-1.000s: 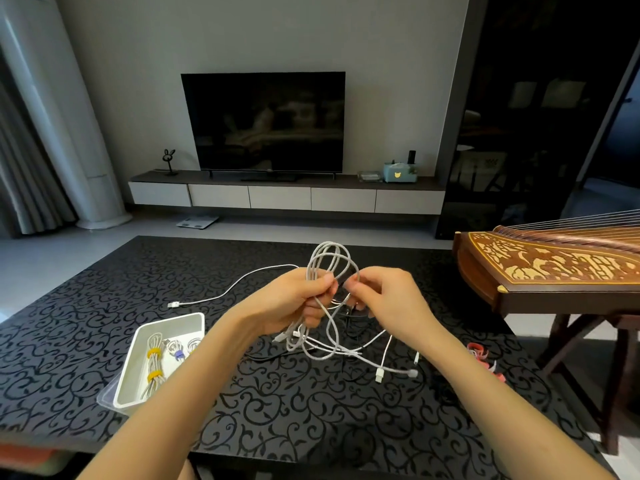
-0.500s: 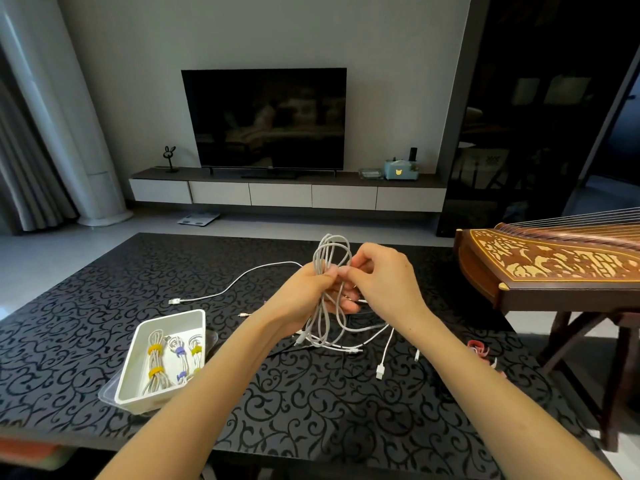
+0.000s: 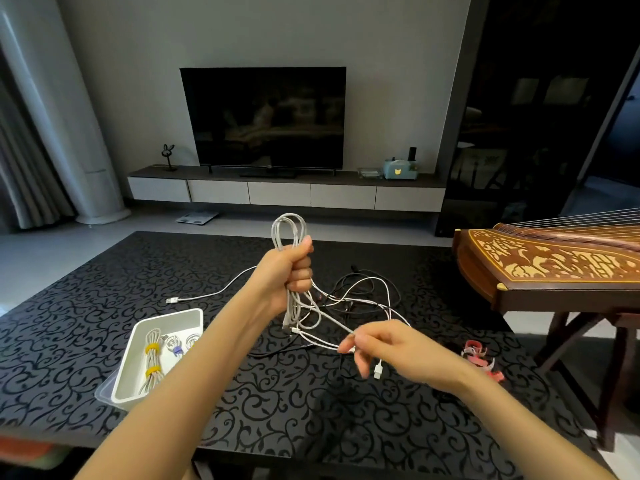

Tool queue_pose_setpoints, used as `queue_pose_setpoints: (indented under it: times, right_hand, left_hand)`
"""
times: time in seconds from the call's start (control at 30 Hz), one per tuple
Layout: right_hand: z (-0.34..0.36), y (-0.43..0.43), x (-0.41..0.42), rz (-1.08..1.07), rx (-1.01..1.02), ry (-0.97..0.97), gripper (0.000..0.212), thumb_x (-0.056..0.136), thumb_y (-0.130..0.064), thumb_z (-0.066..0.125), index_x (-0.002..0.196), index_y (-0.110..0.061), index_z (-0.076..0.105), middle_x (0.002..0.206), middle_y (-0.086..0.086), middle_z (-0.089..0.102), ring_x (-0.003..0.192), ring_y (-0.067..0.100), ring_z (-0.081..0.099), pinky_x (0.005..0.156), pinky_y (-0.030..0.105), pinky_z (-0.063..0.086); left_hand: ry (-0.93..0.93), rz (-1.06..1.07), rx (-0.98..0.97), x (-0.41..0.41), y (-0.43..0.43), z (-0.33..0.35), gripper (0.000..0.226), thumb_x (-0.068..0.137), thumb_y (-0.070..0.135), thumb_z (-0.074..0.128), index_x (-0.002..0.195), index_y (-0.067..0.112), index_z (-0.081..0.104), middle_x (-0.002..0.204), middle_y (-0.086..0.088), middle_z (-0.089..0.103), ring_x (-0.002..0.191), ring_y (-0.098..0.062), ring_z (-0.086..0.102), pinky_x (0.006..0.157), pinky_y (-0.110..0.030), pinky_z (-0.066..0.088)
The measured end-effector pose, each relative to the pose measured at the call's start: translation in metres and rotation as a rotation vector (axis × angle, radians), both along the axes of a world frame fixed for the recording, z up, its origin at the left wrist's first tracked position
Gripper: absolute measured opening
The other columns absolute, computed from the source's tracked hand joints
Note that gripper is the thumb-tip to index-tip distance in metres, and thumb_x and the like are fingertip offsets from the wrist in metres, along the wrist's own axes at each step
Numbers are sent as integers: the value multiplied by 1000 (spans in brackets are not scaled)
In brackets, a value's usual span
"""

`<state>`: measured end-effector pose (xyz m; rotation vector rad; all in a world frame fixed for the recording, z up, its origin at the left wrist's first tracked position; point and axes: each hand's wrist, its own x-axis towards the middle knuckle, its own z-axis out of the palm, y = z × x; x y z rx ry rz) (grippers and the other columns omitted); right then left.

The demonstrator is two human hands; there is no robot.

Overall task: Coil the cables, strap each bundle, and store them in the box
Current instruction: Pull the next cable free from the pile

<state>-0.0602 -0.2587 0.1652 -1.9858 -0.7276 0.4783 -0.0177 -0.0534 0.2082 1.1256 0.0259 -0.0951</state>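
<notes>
My left hand [image 3: 289, 271] grips a coiled white cable [image 3: 289, 226] upright in its fist, loops sticking out above and tails hanging below. My right hand [image 3: 388, 348], lower and to the right, pinches a loose white strand near its plug [image 3: 378, 370]. Behind the hands, a tangle of white and black cables [image 3: 360, 292] lies on the black patterned table [image 3: 277, 403]. A white box [image 3: 138, 344] at the left holds strapped bundles with yellow and purple straps. Red straps [image 3: 479, 358] lie at the right.
Another white cable [image 3: 207, 294] trails left across the table. A wooden zither [image 3: 554, 265] on a stand sits close at the right edge. A TV and low cabinet stand against the far wall.
My hands have come apart: the left now holds the coil alone and higher, while the right has dropped down and to the right, pulling out a loose strand.
</notes>
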Motion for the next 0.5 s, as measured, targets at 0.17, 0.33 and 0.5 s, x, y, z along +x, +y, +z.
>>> queue_pose_setpoints:
  times: [0.17, 0.33, 0.5]
  right_hand:
    - [-6, -11, 5, -222, -69, -407, 17, 96, -13, 51, 96, -23, 64, 63, -9, 57, 56, 1, 52, 60, 16, 38]
    - [2, -6, 14, -120, -322, -1026, 11, 79, -14, 62, 76, -22, 67, 68, -10, 62, 63, 17, 59, 53, 33, 51]
    - [22, 11, 18, 21, -365, -1208, 14, 75, -25, 59, 68, -29, 69, 63, -12, 60, 57, 19, 53, 40, 29, 46]
  left_hand:
    - [5, 71, 351, 2, 7, -2, 33, 99, 19, 47, 68, 16, 38, 46, 7, 25, 34, -3, 19, 32, -15, 17]
    - [104, -102, 662, 1, -5, 6, 34, 90, 25, 64, 67, 16, 40, 54, 2, 32, 39, -5, 24, 34, -17, 21]
    - [147, -413, 669, -10, -24, 15, 57, 63, 67, 61, 71, 14, 46, 60, 1, 39, 46, -6, 29, 38, -15, 22]
